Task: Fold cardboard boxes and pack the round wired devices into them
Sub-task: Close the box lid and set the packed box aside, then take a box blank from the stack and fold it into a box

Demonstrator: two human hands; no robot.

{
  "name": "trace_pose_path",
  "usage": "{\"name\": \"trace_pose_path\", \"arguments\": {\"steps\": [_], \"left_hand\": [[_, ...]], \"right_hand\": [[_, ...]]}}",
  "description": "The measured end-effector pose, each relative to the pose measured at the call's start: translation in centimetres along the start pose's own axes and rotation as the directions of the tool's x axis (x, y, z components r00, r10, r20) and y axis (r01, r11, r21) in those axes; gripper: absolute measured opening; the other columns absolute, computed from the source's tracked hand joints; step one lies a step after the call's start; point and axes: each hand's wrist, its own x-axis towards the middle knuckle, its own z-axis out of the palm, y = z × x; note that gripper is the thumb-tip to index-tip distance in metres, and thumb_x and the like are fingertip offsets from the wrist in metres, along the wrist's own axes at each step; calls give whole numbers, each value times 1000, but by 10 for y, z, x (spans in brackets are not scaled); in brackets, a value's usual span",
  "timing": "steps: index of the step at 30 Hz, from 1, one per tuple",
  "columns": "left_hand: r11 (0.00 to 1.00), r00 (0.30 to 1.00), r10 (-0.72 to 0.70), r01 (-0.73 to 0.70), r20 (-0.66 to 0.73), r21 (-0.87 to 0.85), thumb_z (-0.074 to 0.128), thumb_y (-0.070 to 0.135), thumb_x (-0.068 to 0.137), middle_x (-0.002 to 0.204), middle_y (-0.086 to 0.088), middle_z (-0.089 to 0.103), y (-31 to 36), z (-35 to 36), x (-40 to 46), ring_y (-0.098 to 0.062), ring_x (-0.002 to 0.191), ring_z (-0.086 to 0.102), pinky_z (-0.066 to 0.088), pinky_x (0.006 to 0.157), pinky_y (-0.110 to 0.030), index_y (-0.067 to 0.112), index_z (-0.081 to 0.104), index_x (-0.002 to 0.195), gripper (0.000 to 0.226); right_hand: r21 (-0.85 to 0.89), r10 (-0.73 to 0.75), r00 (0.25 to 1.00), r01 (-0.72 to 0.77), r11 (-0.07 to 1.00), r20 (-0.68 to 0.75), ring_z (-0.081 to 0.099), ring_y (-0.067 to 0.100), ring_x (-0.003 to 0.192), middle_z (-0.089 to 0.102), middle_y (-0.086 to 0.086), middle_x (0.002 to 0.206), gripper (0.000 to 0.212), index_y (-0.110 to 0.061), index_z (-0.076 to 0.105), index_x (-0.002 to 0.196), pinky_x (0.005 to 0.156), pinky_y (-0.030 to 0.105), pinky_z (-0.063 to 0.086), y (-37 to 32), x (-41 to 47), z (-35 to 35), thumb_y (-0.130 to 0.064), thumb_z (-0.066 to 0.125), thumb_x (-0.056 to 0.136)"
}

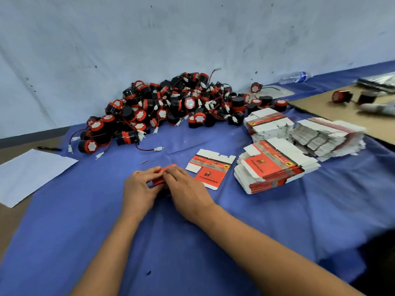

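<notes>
The left hand [140, 190] and the right hand [188, 190] meet over the blue cloth [85, 242], both with fingers curled round a small red cardboard box [159, 178] held between them. The left hand's fingers wrap its near left end, and the right hand's fingers press along its top edge. Most of the box is hidden under the fingers, so how far it is folded cannot be told.

Just right of the held box lies a single flat box blank [210, 170], red and white, printed side up. Further right of the held box sits a thick stack of flat blanks [271, 170], its top sheet red. Beyond that stack, right and away from the held box, stand two more stacks [267, 127] and [327, 136], showing mostly white edges.

Left of the held box, at the cloth's edge, lies a white sheet of paper [30, 176], with a dark pen [49, 148] just past its far corner.

Well beyond the held box, against the pale wall [192, 28], rises a large pile of round wired devices [171, 105], black and red with white faces, their thin red and black leads ending in white plugs. Far right of the held box a brown board [352, 118] bears two more blurred devices [352, 97], and a clear plastic bottle [292, 77] lies by the wall.
</notes>
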Motion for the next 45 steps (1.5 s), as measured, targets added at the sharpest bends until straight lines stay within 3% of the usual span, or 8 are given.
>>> {"name": "trace_pose_path", "arguments": {"steps": [7,13,16,22,27,33,38,45], "left_hand": [[941,973,218,-230,-78,-249,82,2,83,95,12,77,124,23,19,-12,95,75,60,85,-33,35,78,93,34],[659,837,530,-509,-139,-554,83,29,80,91,17,78,335,99,22,-1,85,73,58,78,-28,37,79,97,18],[610,809,585,-400,48,-684,84,26,83,91,9,79,420,152,-5,-7,84,75,60,81,-37,21,83,97,16],[664,462,748,-500,478,-556,73,21,95,114,-7,76,491,218,-68,-20,105,67,53,92,-34,14,76,120,26],[688,694,667,-435,270,-581,75,14,92,128,-5,69,454,207,-52,-20,122,62,51,103,-38,13,74,122,31],[987,995,86,-77,55,-141,68,15,86,114,-12,69,278,149,12,-34,111,61,44,90,-35,15,75,107,23],[827,859,-489,400,153,394,75,81,63,152,-25,37,144,110,23,-42,144,31,30,116,-55,26,30,153,115],[887,924,-304,186,232,422,71,76,67,135,-15,56,90,104,37,-37,130,48,44,102,-43,22,42,142,97]], "right_hand": [[-42,205,948,-221,974,-242,57,27,110,69,2,115,31,-15,65,116,78,46,53,46,-30,-105,-10,72,86],[-16,413,679,-530,848,-606,67,21,99,75,-3,105,46,-23,74,112,83,39,52,95,-141,-289,-12,80,68],[-36,602,537,-763,646,-591,69,20,96,76,1,104,45,-25,75,112,84,34,55,110,-211,-361,-15,84,69],[-122,961,71,-992,39,-269,66,31,84,68,11,91,39,-14,70,107,72,35,54,125,-285,-392,-19,86,72],[-43,912,182,-983,179,-368,60,32,117,61,11,133,74,-23,51,143,85,36,50,122,-265,-383,-31,85,78],[93,764,559,-784,614,-322,67,26,101,72,4,108,36,-22,68,116,86,42,56,103,-149,-298,-29,77,82],[125,656,748,-644,755,-104,68,23,101,75,2,104,29,-23,73,113,89,38,55,83,-69,-200,-29,74,84],[299,553,816,-493,817,-168,70,22,89,77,-1,90,18,-20,75,103,80,37,57,65,-12,-124,-20,71,85]]}}
